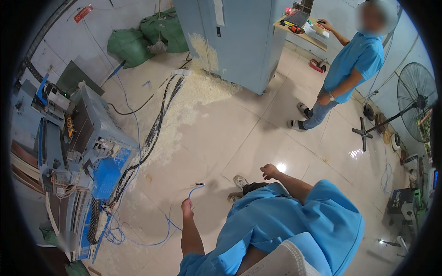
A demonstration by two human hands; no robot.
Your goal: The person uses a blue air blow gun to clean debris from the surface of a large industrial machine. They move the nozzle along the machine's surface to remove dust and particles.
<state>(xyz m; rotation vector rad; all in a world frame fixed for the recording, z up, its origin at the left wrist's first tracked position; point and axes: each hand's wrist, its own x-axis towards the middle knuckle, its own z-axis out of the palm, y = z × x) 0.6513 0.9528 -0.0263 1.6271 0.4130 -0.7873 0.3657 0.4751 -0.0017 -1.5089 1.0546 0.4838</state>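
In my left hand (187,207) is a thin blue air hose (192,190), the fingers closed round it. A short stretch pokes out past my fist and ends in a small dark tip (199,184) over the tiled floor. The rest of the hose trails down and left to a loose coil (115,234) beside the machine. My right hand (269,171) hangs out in front of my body with nothing in it, its fingers loosely bent and a little apart.
At left stands a blue and grey machine (108,168) with black cables (159,124) along the floor. Pale shavings (202,89) spread around a grey-blue cabinet (235,41). Green sacks (131,48) sit behind. A co-worker (343,73) stands by a small table (304,39), near a fan (416,102).
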